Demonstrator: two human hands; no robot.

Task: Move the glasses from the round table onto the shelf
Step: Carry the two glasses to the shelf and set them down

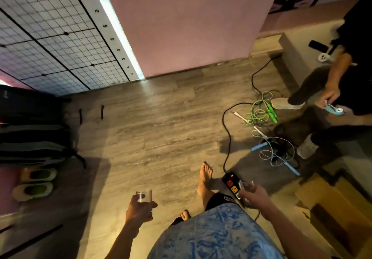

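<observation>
the left hand (pixel 138 211) has its fingers curled round a small clear drinking glass (pixel 144 195), held upright in the air above the grey-brown wood-plank floor (pixel 157 130). the right hand (pixel 254 198) grasps a second clear drinking glass (pixel 246 186), which is blurred and shows in front of a black power strip with a red light (pixel 231 180) lying on the floor. the two glasses are well apart, one on each side of the person's blue patterned shirt (pixel 217 236) and bare foot (pixel 205 175). a tangle of green cable (pixel 259 112) and loops of white cable (pixel 273 150) lie toward the floor's right edge, near another person's pale shoe (pixel 285 103). a pair of yellow-green slippers (pixel 36 182) sits at the floor's left edge. a white wire-grid panel (pixel 50 43) stands along the far left edge, beside a pink wall (pixel 191 27).
</observation>
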